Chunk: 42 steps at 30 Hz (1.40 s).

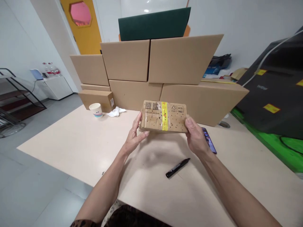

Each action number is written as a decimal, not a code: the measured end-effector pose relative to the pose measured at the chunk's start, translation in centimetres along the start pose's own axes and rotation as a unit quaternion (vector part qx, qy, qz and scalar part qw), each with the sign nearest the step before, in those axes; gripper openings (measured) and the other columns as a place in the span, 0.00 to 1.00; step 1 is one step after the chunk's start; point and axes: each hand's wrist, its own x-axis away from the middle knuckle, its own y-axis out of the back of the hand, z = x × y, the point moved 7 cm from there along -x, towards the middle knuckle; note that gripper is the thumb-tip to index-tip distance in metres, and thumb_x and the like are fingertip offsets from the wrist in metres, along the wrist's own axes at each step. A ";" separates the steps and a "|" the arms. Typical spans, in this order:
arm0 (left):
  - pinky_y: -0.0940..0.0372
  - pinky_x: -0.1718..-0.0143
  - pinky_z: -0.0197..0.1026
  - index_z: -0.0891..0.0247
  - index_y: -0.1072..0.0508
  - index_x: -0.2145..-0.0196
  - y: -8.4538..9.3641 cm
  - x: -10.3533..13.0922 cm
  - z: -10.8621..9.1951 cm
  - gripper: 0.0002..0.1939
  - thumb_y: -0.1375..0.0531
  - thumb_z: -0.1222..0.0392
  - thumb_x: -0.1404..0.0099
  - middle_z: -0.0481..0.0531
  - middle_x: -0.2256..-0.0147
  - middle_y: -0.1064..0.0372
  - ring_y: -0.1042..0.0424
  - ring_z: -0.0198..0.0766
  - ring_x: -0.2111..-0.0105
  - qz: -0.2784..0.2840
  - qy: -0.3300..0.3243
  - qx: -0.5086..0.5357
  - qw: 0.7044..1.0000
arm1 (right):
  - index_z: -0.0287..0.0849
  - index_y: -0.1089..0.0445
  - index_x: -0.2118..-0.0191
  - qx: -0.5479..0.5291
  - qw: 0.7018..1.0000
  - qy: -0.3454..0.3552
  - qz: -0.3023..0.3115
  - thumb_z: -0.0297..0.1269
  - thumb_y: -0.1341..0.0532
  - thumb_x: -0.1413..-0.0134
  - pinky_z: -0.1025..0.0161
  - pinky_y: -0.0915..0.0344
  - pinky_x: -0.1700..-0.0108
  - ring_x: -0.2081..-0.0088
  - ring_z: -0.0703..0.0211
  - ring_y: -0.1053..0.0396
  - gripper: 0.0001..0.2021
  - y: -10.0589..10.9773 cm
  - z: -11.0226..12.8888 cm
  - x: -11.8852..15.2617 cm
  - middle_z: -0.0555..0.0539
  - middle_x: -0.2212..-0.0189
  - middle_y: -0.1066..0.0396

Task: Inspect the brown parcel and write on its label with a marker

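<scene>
A small brown cardboard box [153,121] with a yellow tape strip, printed codes and dark specks is held up above the pale table [71,142]. My left hand [134,137] grips its left end, thumb at the lower front edge and fingers along the side. Its right end is in my right hand [195,134], with the thumb on the front face. Below the box a black marker [178,167] lies on the table. A phone [209,140] with a lit screen rests beside my right wrist, partly covered by it.
Large cardboard boxes [127,60] are stacked along the table's back, with a dark green box [153,26] on top. A paper cup [96,110] and crumpled tissue [116,111] stand at the back left. A black machine [272,85] is at the right.
</scene>
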 end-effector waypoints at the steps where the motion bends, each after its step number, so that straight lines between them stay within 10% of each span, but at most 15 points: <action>1: 0.60 0.25 0.60 0.44 0.49 0.26 -0.1 0.0 -0.1 0.44 0.35 0.44 0.33 0.50 0.24 0.58 0.60 0.55 0.24 -0.001 -0.010 -0.025 1.000 | 0.54 0.28 0.42 -0.012 1.000 -0.023 -0.002 0.62 0.43 0.35 0.47 0.32 0.37 0.35 0.45 0.32 0.25 -0.3 -0.3 0.1 0.48 0.41 0.25; 7: 0.63 0.25 0.65 0.34 0.56 0.26 -1.5 0.6 -1.8 0.41 0.38 0.50 0.28 0.48 0.23 0.61 0.60 0.54 0.24 0.022 -0.114 -0.172 0.978 | 0.52 0.26 0.49 -0.087 0.988 -0.115 -0.053 0.60 0.31 0.47 0.51 0.29 0.40 0.42 0.47 0.27 0.25 -0.3 -0.9 0.1 0.49 0.46 0.22; 18: 0.63 0.28 0.74 0.39 0.55 0.27 -2.0 0.8 0.5 0.41 0.39 0.42 0.29 0.55 0.23 0.83 0.75 0.63 0.24 0.049 -0.063 -0.258 0.963 | 0.53 0.23 0.57 -0.181 0.956 -0.174 -0.151 0.54 0.31 0.51 0.64 0.27 0.71 0.55 0.53 0.21 0.17 3.0 -3.7 -1.6 0.54 0.54 0.19; 23: 0.72 0.34 0.85 0.44 0.49 0.32 -1.8 0.9 0.4 0.44 0.34 0.35 0.38 0.64 0.25 0.68 0.70 0.72 0.25 0.045 -0.102 -0.317 0.942 | 0.53 0.21 0.56 -0.201 0.958 -0.160 -0.132 0.50 0.32 0.48 0.62 0.23 0.61 0.51 0.55 0.21 0.14 2.5 -3.3 -1.8 0.55 0.54 0.18; 29: 0.44 0.35 0.72 0.49 0.50 0.33 -1.6 0.7 -1.0 0.50 0.29 0.37 0.44 0.63 0.36 0.53 0.49 0.63 0.32 0.004 -0.190 -0.279 0.941 | 0.52 0.22 0.56 -0.200 0.961 -0.151 -0.115 0.52 0.32 0.46 0.56 0.23 0.50 0.47 0.51 0.22 0.14 2.8 -3.9 -2.0 0.54 0.55 0.18; 33: 0.43 0.36 0.69 0.51 0.51 0.30 -2.2 1.1 -1.7 0.56 0.27 0.42 0.48 0.63 0.37 0.49 0.44 0.62 0.36 -0.036 -0.194 -0.298 0.934 | 0.55 0.24 0.55 -0.198 0.962 -0.147 -0.121 0.57 0.37 0.41 0.50 0.24 0.50 0.44 0.49 0.24 0.16 3.2 -4.6 -2.1 0.54 0.51 0.18; 42: 0.32 0.45 0.56 0.58 0.38 0.42 0.3 1.1 1.0 0.46 0.26 0.39 0.52 0.58 0.49 0.32 0.30 0.53 0.46 -0.225 0.146 0.049 0.962 | 0.53 0.24 0.52 -0.158 0.970 -0.183 0.021 0.63 0.34 0.47 0.49 0.24 0.50 0.46 0.46 0.23 0.23 -1.5 -4.2 0.0 0.50 0.51 0.18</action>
